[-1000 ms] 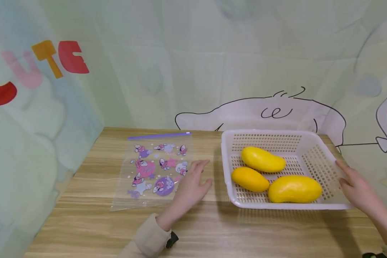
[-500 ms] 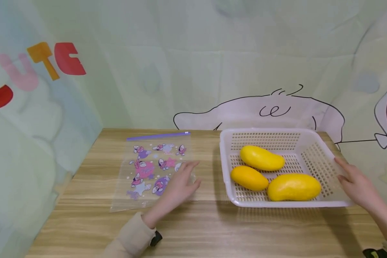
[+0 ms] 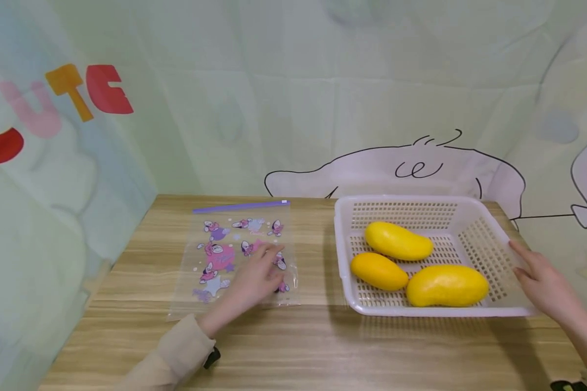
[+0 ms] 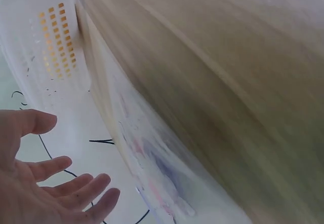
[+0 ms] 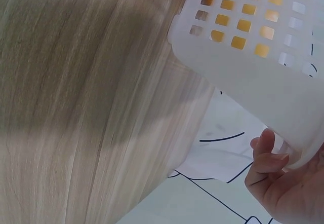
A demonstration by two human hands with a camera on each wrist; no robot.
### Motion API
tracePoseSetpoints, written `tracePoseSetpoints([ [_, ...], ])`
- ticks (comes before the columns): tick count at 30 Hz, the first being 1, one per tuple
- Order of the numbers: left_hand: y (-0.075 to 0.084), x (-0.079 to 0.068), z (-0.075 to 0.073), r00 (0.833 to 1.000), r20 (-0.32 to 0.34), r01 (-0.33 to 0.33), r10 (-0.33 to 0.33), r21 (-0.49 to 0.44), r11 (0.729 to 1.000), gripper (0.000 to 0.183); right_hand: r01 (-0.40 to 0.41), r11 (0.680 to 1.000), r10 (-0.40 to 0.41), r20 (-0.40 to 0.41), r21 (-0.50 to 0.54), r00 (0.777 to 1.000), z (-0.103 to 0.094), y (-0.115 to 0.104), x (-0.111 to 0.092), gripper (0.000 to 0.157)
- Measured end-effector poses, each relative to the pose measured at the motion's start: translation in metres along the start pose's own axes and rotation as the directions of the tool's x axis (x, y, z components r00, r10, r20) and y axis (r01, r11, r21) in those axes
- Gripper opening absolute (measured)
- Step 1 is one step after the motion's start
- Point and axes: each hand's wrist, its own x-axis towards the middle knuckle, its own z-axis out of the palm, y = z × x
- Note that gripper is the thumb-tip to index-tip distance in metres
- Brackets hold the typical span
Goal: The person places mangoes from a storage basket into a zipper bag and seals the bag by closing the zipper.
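Observation:
My left hand (image 3: 253, 278) is over a clear zip bag (image 3: 219, 256) printed with pink and purple cartoon figures. Its fingers are spread and loosely bent, with nothing between them in the left wrist view. The bag lies flat, its purple slider strip (image 3: 239, 207) towards the back edge of the table. On the right, my right hand (image 3: 548, 285) grips the right rim of a white plastic basket (image 3: 445, 311), thumb inside the wall and fingers curled under the rim in the right wrist view. Inside the basket lie three yellow mangoes (image 3: 447, 286).
The wood-grain table (image 3: 323, 353) ends against a pale printed curtain (image 3: 293, 98) at the back and left. The basket stands near the table's right side, and a strip of bare wood separates it from the bag.
My left hand has moved left, away from the basket and further over the bag. The right hand stays on the basket's rim; basket, mangoes and bag have hardly shifted.

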Motion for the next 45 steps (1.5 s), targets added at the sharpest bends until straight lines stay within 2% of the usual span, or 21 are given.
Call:
tracePoseSetpoints([
  [8, -0.018, 0.003, -0.006, 0.999, -0.032, -0.004, 0.007, 0.084, 0.996, 0.062, 0.029, 1.0, -0.028, -0.024, 0.012, 0.999, 0.0, 0.001, -0.002, 0.056],
  [17, -0.037, 0.016, -0.009, 0.992, -0.012, 0.123, -0.123, 0.097, 0.988, 0.064, 0.03, 1.0, -0.03, -0.015, 0.003, 0.999, 0.0, 0.001, 0.0, 0.057],
  [23, -0.049, 0.022, -0.012, 0.984, 0.024, 0.175, -0.179, 0.106, 0.979, 0.067, 0.032, 0.999, -0.032, -0.012, -0.002, 0.999, 0.0, 0.001, -0.001, 0.057],
  [28, -0.056, 0.024, -0.014, 0.977, 0.045, 0.205, -0.21, 0.104, 0.973, 0.068, 0.031, 1.0, -0.031, -0.014, 0.002, 0.999, -0.001, 0.0, -0.002, 0.056],
  [36, -0.064, 0.028, -0.015, 0.978, 0.031, 0.198, -0.205, 0.155, 0.968, 0.069, 0.041, 0.999, -0.041, -0.022, -0.004, 0.999, -0.001, 0.0, -0.002, 0.056],
  [45, -0.065, 0.027, -0.013, 0.96, 0.046, 0.263, -0.275, 0.178, 0.948, 0.075, 0.049, 0.999, -0.049, -0.028, -0.003, 0.998, -0.001, 0.001, -0.002, 0.056],
])
